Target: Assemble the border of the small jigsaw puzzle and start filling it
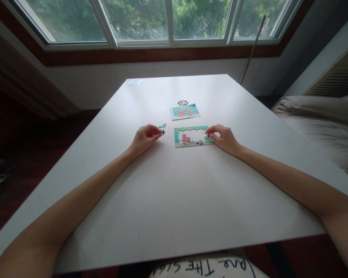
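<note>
A small jigsaw puzzle [192,136] lies on the white table [174,193], its green border assembled and its middle mostly bare. My right hand [224,138] rests at the puzzle's right edge, fingers pinched on a green puzzle piece [208,136] there. My left hand [145,138] sits left of the puzzle, fingers curled and pinching a small puzzle piece [162,132]. Several loose green pieces [161,126] lie just beyond my left hand.
A printed reference picture [185,111] lies beyond the puzzle, with a small dark round object [182,102] behind it. A slip of paper [135,81] sits at the far left corner. A bed [321,123] stands right of the table, windows beyond.
</note>
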`<action>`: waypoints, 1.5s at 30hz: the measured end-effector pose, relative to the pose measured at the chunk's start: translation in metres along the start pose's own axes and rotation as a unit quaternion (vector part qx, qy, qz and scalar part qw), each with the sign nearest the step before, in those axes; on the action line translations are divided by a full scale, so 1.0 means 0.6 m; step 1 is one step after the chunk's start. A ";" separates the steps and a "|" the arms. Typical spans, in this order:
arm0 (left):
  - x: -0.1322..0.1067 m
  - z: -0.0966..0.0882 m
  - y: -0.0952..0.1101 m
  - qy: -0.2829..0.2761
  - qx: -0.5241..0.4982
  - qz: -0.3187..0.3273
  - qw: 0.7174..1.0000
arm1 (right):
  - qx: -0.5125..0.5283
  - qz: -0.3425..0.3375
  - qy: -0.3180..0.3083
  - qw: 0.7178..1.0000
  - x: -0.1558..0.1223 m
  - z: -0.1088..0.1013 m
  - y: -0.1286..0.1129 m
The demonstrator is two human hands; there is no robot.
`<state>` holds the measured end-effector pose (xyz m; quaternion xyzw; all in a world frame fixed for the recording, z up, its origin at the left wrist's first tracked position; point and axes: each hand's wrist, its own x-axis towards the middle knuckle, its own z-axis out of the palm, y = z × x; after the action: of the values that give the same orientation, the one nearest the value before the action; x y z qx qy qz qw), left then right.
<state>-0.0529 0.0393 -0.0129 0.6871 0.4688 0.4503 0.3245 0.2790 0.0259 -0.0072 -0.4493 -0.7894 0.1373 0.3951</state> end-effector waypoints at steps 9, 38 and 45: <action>0.001 0.000 0.003 -0.005 0.003 -0.008 1.000 | 0.002 -0.011 0.002 1.000 0.000 0.003 0.005; 0.027 0.072 0.012 -0.039 -0.043 -0.012 0.998 | 0.004 0.000 0.003 1.000 0.000 0.007 -0.003; 0.018 0.073 0.024 -0.032 -0.073 -0.030 0.996 | 0.000 -0.001 0.002 1.000 -0.001 0.004 -0.001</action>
<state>-0.0058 0.0432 -0.0136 0.6611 0.4449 0.4513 0.4018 0.2771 0.0256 -0.0087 -0.4490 -0.7887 0.1363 0.3972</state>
